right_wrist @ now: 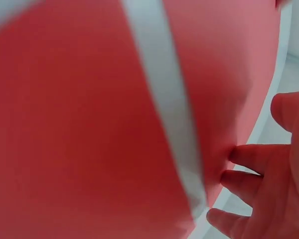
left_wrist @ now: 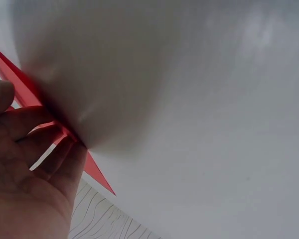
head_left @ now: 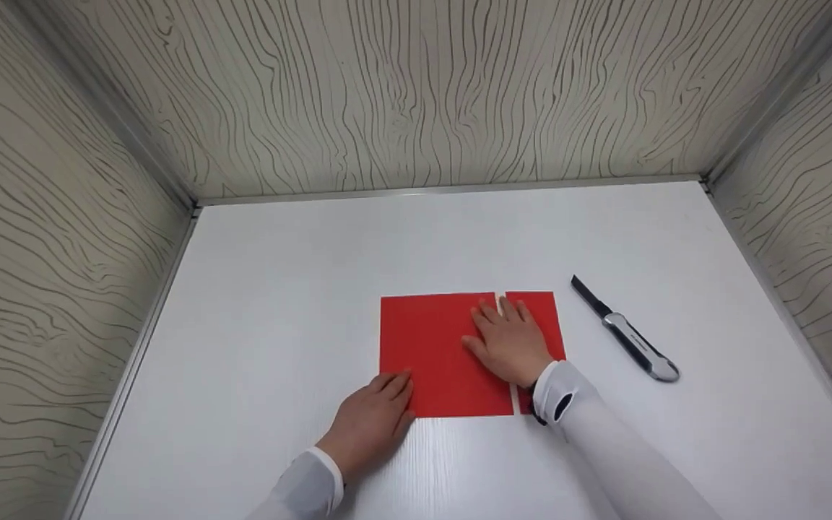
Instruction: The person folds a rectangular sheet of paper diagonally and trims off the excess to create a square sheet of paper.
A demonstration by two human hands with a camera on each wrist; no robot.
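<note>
A large red sheet of paper (head_left: 445,354) lies flat on the white table, with a narrower red strip (head_left: 542,325) on its right across a thin white gap. My left hand (head_left: 369,419) rests its fingertips on the sheet's lower left corner; the left wrist view shows those fingers (left_wrist: 65,164) spread against the red edge. Over the gap lies my right hand (head_left: 511,347), its fingers extended and touching the red paper near the far end. In the right wrist view the right fingertips (right_wrist: 241,181) meet the paper beside the gap. Neither hand grips anything.
A utility knife (head_left: 629,336) with its dark blade out lies on the table (head_left: 279,289) right of the strip, blade pointing away to the left. Wood-patterned panels (head_left: 416,94) stand behind and on both sides, with metal trim along the table's edges.
</note>
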